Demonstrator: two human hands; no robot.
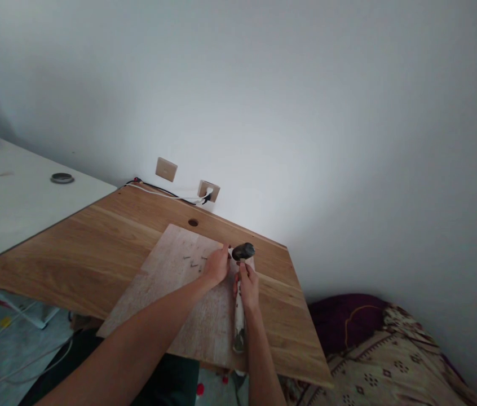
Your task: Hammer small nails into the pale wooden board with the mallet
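Note:
My right hand (248, 286) is wrapped round the upper handle of a hammer (239, 321), whose dark head (243, 251) is over the far right part of a pale wooden board (166, 287). Close to the left of that head, my left hand (218, 263) has its fingers drawn together near the board's far edge. Whatever is between those fingers is too small to make out. Several loose nails (194, 265) lie on the board, just left of my left hand.
The board rests on a brown wooden tabletop (281, 332) with a round hole (193, 223). Cables (166, 194) run along the wall to a socket (208, 190). A white table (22, 203) at left carries a roll of tape (62, 178). Patterned bedding (374, 372) lies at lower right.

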